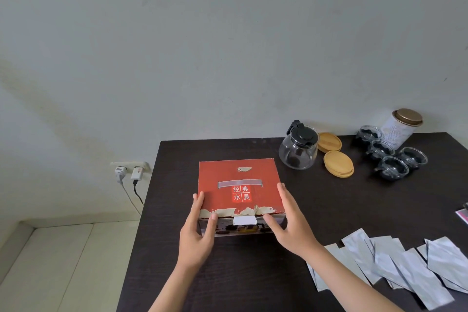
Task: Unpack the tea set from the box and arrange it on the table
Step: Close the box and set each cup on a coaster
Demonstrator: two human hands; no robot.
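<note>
Right now I have both hands on the red box (239, 185), which sits closed on the dark counter (253, 273) near its left edge. My left hand (198, 233) clasps the box's left near corner, fingers lying along the side and the thumb pressed on the worn front edge. My right hand (288, 225) mirrors it on the right side, fingers straight along the edge and thumb on the front face beside the white tab (245, 220). So each grip is spread broad against the carton rather than curled round it; I am steadying it or squaring it up, not lifting anything out.

Oddly, much of a tea set already stands at the back right of the counter: a glass teapot (298, 149) with a black lid, two stacks of wooden coasters (338, 163) just beside it, four small glass cups (391, 157) in a cluster, and a tin canister (402, 126) behind them. Silver sachets (405, 258) lie fanned out near my right forearm. Whether the box holds anything more I cannot tell, since its lid is shut.

As I judge it, the step in hand is opening the box. Next I need to get a thumb under that white tab and lift the lid while the other hand holds the carton down, going gently, as the cardboard edge is already torn.
</note>
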